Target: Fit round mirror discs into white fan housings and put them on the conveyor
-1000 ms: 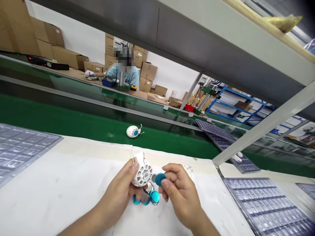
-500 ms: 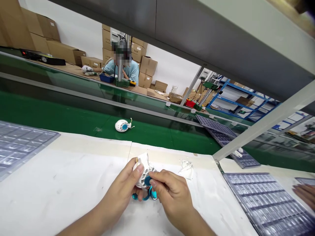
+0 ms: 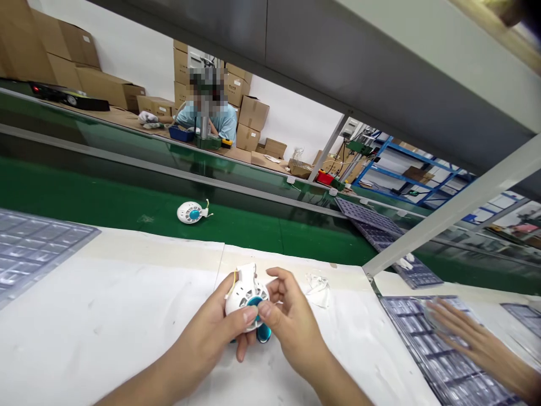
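Note:
My left hand (image 3: 222,318) is closed around a round white fan housing (image 3: 236,303), its thumb on the front. The housing has a slotted ring, a short neck at the top and a thin yellow wire at its left. A shiny blue disc (image 3: 255,304) sits at the centre of the ring. My right hand (image 3: 291,327) presses its thumb on that disc, and its curled fingers lie along the housing's right edge, the index finger raised. Below the housing, another blue disc (image 3: 264,333) shows by my left fingers; how it is held is hidden.
A similar white housing (image 3: 190,213) with wires lies on the green conveyor belt (image 3: 253,228). Crumpled white plastic (image 3: 316,290) lies right of my hands. Clear trays (image 3: 422,332) flank the white table (image 3: 127,327). A co-worker's hand (image 3: 473,338) reaches over the right tray. A metal post (image 3: 443,217) slants nearby.
My right hand has gone from pinching the blue disc to pressing it with the thumb, fingers loosened. The housing on the belt has moved left. The co-worker's hand has come over the right tray.

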A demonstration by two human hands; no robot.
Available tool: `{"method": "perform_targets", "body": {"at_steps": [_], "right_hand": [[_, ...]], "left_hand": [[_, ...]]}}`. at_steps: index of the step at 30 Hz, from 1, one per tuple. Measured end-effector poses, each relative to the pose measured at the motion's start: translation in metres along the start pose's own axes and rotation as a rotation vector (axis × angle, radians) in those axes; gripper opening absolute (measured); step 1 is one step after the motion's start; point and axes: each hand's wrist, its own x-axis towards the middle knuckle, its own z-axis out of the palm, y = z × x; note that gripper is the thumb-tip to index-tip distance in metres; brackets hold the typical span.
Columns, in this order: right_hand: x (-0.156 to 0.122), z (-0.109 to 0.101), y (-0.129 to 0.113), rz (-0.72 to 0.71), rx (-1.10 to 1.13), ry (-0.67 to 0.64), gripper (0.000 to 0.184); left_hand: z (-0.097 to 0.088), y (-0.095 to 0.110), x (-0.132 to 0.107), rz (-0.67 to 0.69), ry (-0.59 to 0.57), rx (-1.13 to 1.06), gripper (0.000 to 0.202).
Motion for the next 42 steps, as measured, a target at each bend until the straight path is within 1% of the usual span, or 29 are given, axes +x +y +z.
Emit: {"method": "perform_targets", "body": {"at_steps": [2,3,4,6,8,10,12,14,16,18,19,22,24,25,26,27,28,29,30,31,33,34,35,36,37,38,39,41,42], "right_hand": [[-0.003,0.007,0.002,0.025,0.178,-0.171,0.062],[-0.005,0.012,0.004,0.043,0.255,-0.227,0.066],[-0.009,0.016,0.005,0.058,0.312,-0.243,0.070],[-0.015,0.023,0.007,0.059,0.360,-0.181,0.075],[-0.021,0.028,0.008,0.066,0.351,-0.102,0.078],[-0.022,0.029,0.009,0.062,0.339,-0.054,0.079],[-0.021,0.030,0.009,0.028,0.356,-0.060,0.079],[-0.019,0.029,0.009,-0.015,0.380,-0.122,0.078],[-0.018,0.030,0.009,-0.023,0.395,-0.185,0.076],[-0.018,0.032,0.008,-0.040,0.393,-0.200,0.076],[-0.019,0.033,0.007,-0.054,0.391,-0.187,0.077],[-0.018,0.037,0.002,-0.057,0.377,-0.136,0.079],[-0.014,0.034,-0.005,-0.003,0.304,-0.185,0.074],[-0.011,0.029,-0.009,0.012,0.224,-0.211,0.070],[-0.007,0.019,-0.013,0.009,0.107,-0.208,0.065],[-0.003,0.005,-0.017,-0.011,-0.051,-0.149,0.060],[-0.001,-0.014,-0.020,-0.035,-0.227,-0.026,0.055],[0.000,-0.037,-0.023,-0.056,-0.397,0.148,0.052],[-0.001,-0.064,-0.025,-0.066,-0.553,0.350,0.049],[-0.005,-0.094,-0.026,-0.048,-0.660,0.547,0.048],[-0.021,-0.154,-0.026,0.027,-0.756,0.880,0.050],[-0.030,-0.183,-0.026,0.081,-0.791,1.045,0.054],[-0.041,-0.209,-0.025,0.142,-0.819,1.186,0.055],[-0.050,-0.231,-0.024,0.206,-0.838,1.300,0.053],[-0.058,-0.250,-0.023,0.271,-0.849,1.378,0.049],[-0.065,-0.265,-0.022,0.330,-0.853,1.424,0.045],[-0.070,-0.276,-0.020,0.381,-0.854,1.443,0.041],[-0.075,-0.290,-0.019,0.445,-0.852,1.432,0.036],[-0.075,-0.292,-0.019,0.456,-0.852,1.417,0.036]], "left_hand": [[0.003,-0.002,-0.003,0.010,-0.030,-0.094,0.061],[0.004,-0.003,-0.004,0.016,-0.044,-0.135,0.068],[0.007,-0.003,-0.005,0.021,-0.053,-0.169,0.073],[0.011,-0.003,-0.007,0.022,-0.062,-0.220,0.079],[0.014,-0.003,-0.009,0.003,-0.071,-0.254,0.079],[0.016,-0.003,-0.011,-0.027,-0.067,-0.290,0.078],[0.017,-0.003,-0.012,-0.043,-0.007,-0.333,0.072],[0.018,0.000,-0.013,-0.057,0.089,-0.375,0.062],[0.019,0.003,-0.014,-0.069,0.141,-0.408,0.049],[0.021,0.006,-0.015,-0.076,0.132,-0.435,0.039],[0.022,0.006,-0.015,-0.074,0.118,-0.445,0.036],[0.025,0.006,-0.012,-0.046,0.087,-0.448,0.033],[0.024,0.005,-0.008,-0.031,0.123,-0.445,0.029],[0.022,0.005,-0.006,-0.032,0.158,-0.457,0.028],[0.020,0.005,-0.002,-0.047,0.190,-0.477,0.028],[0.015,0.005,0.002,-0.070,0.222,-0.500,0.028],[0.010,0.006,0.007,-0.097,0.253,-0.524,0.029],[0.004,0.007,0.012,-0.124,0.283,-0.536,0.030],[-0.003,0.007,0.017,-0.140,0.330,-0.540,0.032],[-0.011,0.006,0.023,-0.152,0.374,-0.538,0.035],[-0.025,0.003,0.033,-0.155,0.434,-0.524,0.037],[-0.032,0.000,0.037,-0.152,0.439,-0.515,0.037],[-0.037,-0.003,0.040,-0.145,0.439,-0.505,0.037],[-0.041,-0.006,0.041,-0.141,0.431,-0.498,0.037],[-0.043,-0.009,0.042,-0.137,0.428,-0.486,0.036],[-0.044,-0.012,0.042,-0.137,0.421,-0.467,0.036],[-0.043,-0.013,0.042,-0.135,0.409,-0.444,0.035],[-0.038,-0.012,0.038,-0.120,0.393,-0.385,0.032],[-0.035,-0.010,0.036,-0.109,0.381,-0.355,0.029]]}}
